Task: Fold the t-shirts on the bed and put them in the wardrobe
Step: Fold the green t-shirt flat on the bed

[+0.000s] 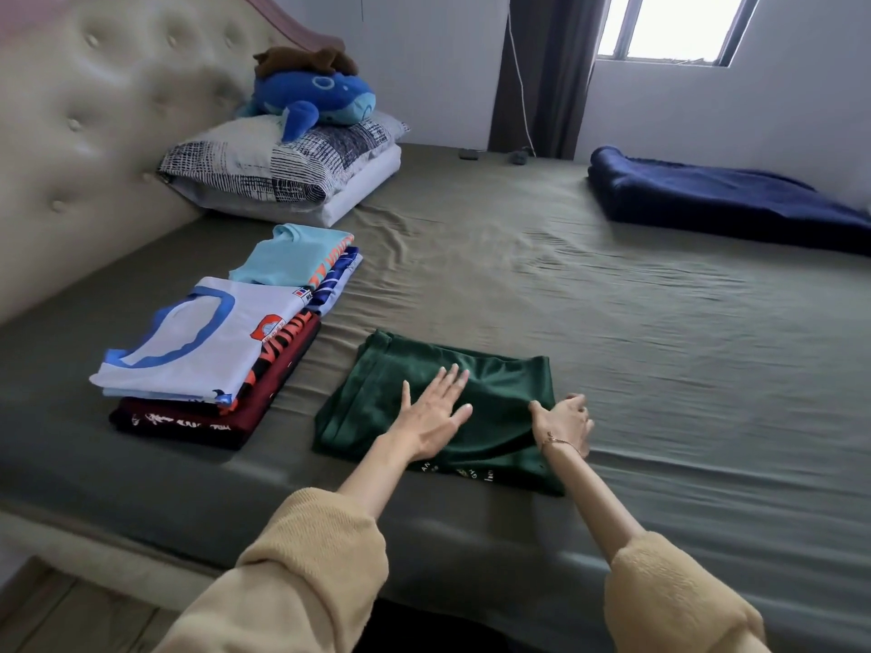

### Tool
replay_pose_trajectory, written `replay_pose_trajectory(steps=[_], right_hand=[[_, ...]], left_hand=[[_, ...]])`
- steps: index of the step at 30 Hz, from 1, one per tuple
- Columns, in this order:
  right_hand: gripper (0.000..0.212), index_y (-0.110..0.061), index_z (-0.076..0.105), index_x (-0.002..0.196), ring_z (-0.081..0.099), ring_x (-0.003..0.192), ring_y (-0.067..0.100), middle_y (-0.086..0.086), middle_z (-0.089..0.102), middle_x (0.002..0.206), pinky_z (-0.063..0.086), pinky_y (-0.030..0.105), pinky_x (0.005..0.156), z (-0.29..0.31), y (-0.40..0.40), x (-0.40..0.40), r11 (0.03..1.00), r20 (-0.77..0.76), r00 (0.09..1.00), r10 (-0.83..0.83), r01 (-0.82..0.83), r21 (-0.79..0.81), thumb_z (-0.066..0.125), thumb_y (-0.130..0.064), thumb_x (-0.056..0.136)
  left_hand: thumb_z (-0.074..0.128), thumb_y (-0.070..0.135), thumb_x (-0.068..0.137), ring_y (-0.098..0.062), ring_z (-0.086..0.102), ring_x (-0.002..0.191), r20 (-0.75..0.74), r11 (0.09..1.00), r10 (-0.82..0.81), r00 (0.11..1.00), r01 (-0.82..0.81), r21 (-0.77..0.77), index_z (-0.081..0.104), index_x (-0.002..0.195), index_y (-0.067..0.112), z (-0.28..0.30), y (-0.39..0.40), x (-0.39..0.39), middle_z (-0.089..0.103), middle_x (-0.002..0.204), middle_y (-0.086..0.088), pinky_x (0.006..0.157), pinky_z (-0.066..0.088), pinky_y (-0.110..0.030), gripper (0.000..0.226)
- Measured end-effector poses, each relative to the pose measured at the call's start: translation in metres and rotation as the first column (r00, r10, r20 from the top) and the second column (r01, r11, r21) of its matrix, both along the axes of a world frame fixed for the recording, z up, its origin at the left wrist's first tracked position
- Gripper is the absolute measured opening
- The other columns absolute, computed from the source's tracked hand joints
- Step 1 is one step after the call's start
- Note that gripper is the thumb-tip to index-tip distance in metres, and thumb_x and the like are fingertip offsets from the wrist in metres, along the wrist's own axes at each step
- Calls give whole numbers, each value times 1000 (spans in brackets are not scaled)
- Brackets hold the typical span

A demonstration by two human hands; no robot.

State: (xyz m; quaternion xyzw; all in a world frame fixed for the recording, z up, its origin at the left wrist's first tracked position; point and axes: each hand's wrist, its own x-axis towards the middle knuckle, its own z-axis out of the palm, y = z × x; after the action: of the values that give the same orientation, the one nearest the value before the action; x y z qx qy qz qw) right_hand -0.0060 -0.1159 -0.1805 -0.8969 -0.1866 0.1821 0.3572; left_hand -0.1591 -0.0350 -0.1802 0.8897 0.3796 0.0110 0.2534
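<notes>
Green t-shirt [438,407], part-folded, near bed [612,322] edge beside folded stacks [212,360].
Left hand [436,412] flat, pressing cloth; right hand [563,419] pinching right edge. Advice: hold centre firm, fold edge over squarely.

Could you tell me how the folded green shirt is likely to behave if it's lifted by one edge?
The green shirt looks soft and creased, so it would probably droop and unfold. It seems light, since the left hand flattens it easily. On the wrinkled sheet it would likely drag and bunch rather than slide.
</notes>
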Motion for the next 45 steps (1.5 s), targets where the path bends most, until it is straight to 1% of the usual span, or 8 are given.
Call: replay_pose_trajectory(steps=[7,12,17,27,32,37,40,45], right_hand=[[54,4,48,125,52,116,36,21,53,128,42,36,91,0,14,17,999,-245,968,54,-51,19,59,-35,89],[31,-1,61,108,61,80,29,17,65,100,48,33,67,6,4,26,950,-678,730,85,147,277,64,-24,87],[32,-1,59,78,62,40,23,12,64,49,44,36,60,14,-24,40,859,-826,534,180,324,396,47,-26,95],[29,-3,59,77,60,37,18,9,64,47,46,22,32,26,-99,112,797,-799,586,134,416,439,47,-24,94],[24,-6,62,79,61,39,13,5,66,50,47,20,35,38,-103,118,838,-764,621,175,314,447,55,-26,91],[25,-5,56,74,57,34,15,6,61,45,46,18,36,51,-62,95,849,-751,604,267,220,480,52,-21,93],[25,-10,47,70,49,27,10,1,52,37,40,13,33,55,-26,71,871,-734,606,305,134,472,51,-16,94],[17,-8,47,80,50,27,8,0,54,37,36,12,31,54,18,21,916,-717,605,346,-54,397,49,-15,95]], left_hand=[[16,46,102,-7,-22,142,-235,986,31,972,9,169,-15,149,25,-25,-15,16,-23,155,9,110,-17,-54,60],[15,44,102,-7,-24,141,-217,996,36,976,-16,91,-14,149,25,-21,-16,27,-25,154,9,109,-18,-55,59],[15,41,103,-7,-24,141,-134,999,5,991,-10,-38,-13,149,28,-16,-33,50,-24,154,9,108,-21,-53,56],[10,32,105,-8,-19,143,60,956,-32,998,48,-290,0,151,27,-7,-94,132,-15,157,7,107,-24,-50,48],[17,33,104,-16,15,145,227,938,159,961,-75,-340,34,146,23,0,-81,140,24,156,3,118,0,-44,46],[32,20,103,-18,60,98,405,901,347,846,-181,-394,51,135,19,9,-48,110,62,112,-10,80,44,-16,37],[30,17,103,-1,51,43,374,845,400,837,-179,-505,51,133,18,9,-28,90,55,75,-2,39,33,-11,36],[27,20,104,-3,51,45,395,716,535,746,-152,-682,52,126,19,8,-6,61,51,77,-4,44,41,-16,34]])
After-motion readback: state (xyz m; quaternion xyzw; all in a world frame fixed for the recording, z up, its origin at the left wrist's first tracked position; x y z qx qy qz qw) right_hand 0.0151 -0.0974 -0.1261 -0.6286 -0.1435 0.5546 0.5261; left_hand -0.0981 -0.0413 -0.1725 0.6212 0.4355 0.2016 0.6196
